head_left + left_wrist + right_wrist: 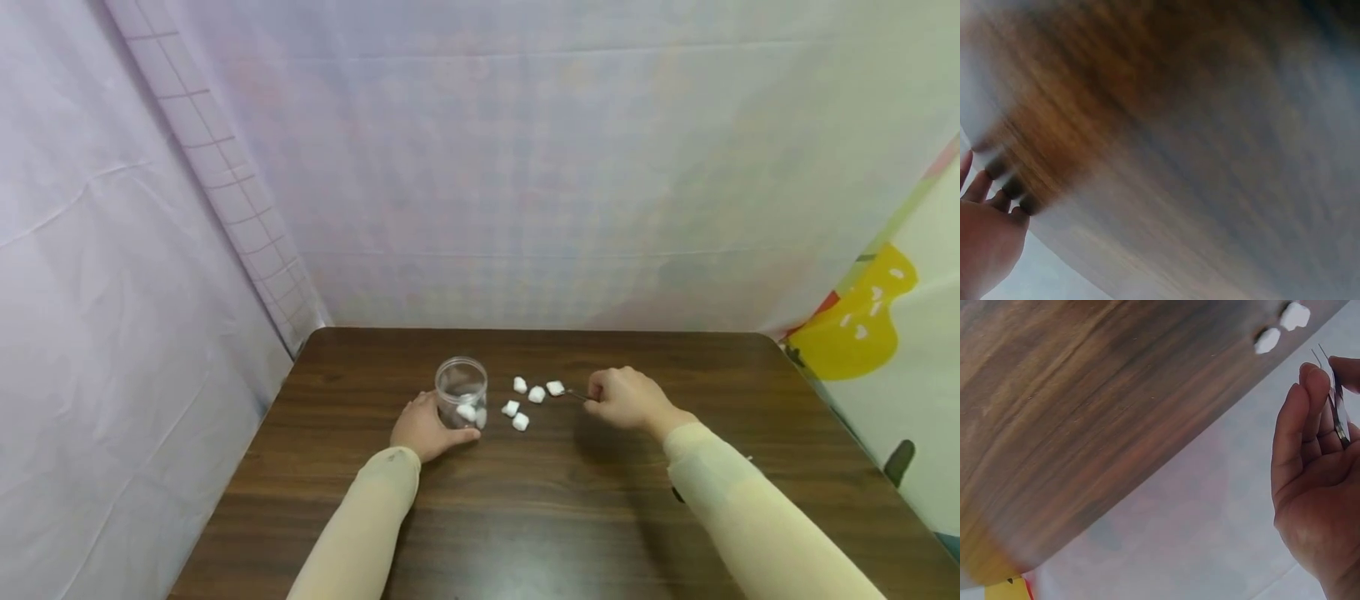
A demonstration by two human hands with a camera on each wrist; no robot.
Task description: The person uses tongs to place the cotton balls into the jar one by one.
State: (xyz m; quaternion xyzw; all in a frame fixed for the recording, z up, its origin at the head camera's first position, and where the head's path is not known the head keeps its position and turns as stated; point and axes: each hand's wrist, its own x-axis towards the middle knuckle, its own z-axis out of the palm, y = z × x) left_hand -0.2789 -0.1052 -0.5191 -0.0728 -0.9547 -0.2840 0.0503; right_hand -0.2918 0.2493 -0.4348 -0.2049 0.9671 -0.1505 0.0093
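Note:
My left hand (426,429) holds a clear plastic jar (461,377), thumb across its front near the base; the jar stands upright and open at the top. Inside it lie white cotton balls (467,412). My right hand (626,398) pinches metal tweezers (577,395) that point left. Their tips reach the rightmost cotton ball (555,388) on the table; whether they grip it cannot be told. In the right wrist view the tweezers (1337,412) show two tips slightly apart. Several more cotton balls (536,394) lie between jar and tweezers. The left wrist view shows the hand (991,244) without the jar.
The brown wooden table (525,517) ends at the back against a pale hanging cloth (525,167). A small dark object (678,495) is partly hidden by the right sleeve (735,500). A printed cloth with a yellow shape (855,333) hangs at the right.

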